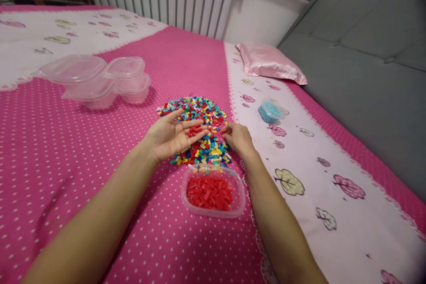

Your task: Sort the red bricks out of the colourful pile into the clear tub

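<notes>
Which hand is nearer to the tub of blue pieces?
Right. The right hand sits left of the tub, nearer the camera; the left hand is farther left, at the mixed pile.

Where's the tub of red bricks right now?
The tub of red bricks is at lower centre of the head view, on the near side of the mixed brick pile and left of the right forearm.

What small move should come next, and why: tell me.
Probably, the right hand should add another red piece to the left hand: the left palm faces up, with red pieces seemingly resting there, more red shows in the mixed pile, and the nearest tub holds red.
</notes>
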`<state>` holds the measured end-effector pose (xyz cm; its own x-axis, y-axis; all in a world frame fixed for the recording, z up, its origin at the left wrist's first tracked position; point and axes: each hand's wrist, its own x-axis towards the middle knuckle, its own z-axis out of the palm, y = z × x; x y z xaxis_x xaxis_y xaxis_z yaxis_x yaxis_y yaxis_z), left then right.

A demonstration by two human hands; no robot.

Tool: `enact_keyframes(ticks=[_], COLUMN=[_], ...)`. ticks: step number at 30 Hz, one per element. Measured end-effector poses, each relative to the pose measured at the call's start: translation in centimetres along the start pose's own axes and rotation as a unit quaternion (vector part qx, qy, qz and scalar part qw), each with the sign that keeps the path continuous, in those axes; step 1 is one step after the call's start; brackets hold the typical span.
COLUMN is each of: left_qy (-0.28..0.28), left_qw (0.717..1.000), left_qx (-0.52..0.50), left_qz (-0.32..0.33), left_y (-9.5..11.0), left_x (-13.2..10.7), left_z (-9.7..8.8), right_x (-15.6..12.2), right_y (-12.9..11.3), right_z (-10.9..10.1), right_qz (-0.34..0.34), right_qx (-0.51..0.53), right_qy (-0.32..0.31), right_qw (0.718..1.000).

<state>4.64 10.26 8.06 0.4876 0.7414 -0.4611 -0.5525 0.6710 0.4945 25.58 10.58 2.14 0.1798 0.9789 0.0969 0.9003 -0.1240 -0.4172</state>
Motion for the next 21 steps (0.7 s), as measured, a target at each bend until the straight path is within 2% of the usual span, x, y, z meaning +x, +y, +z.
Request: enact_keyframes(ticks=[9, 11, 13, 16, 21], left_qy=[0.000, -0.005, -0.011, -0.014, -0.030], left_qw=[1.000, 1.000, 1.000, 1.000, 0.999], left_qx=[0.004, 0.004, 0.007, 0.014, 0.021], left_qz=[0.000, 0.000, -0.004, -0.010, -0.013], left_y=[0.0, 0.0, 0.0, -0.1, -0.2], left_x=[-0.1, -0.1, 0.0, 0.0, 0.2], left_z=[0.1, 0.0, -0.1, 0.0, 0.0], right_x=[0.1, 0.2, 0.3, 0.1, -1.2], right_y=[0.1, 0.0, -0.3, -1.4, -3.4], right_z=[-0.5, -0.6, -0.7, -1.1, -2.1], right_qz=[0.056, 0.022, -0.045, -0.139, -0.212], right_qx=[0.015, 0.054, 0.135, 0.264, 0.316], right_qy=[0.044, 0.066, 0.080, 0.080, 0.066], right_qw=[0.997, 0.996, 0.987, 0.951, 0.922])
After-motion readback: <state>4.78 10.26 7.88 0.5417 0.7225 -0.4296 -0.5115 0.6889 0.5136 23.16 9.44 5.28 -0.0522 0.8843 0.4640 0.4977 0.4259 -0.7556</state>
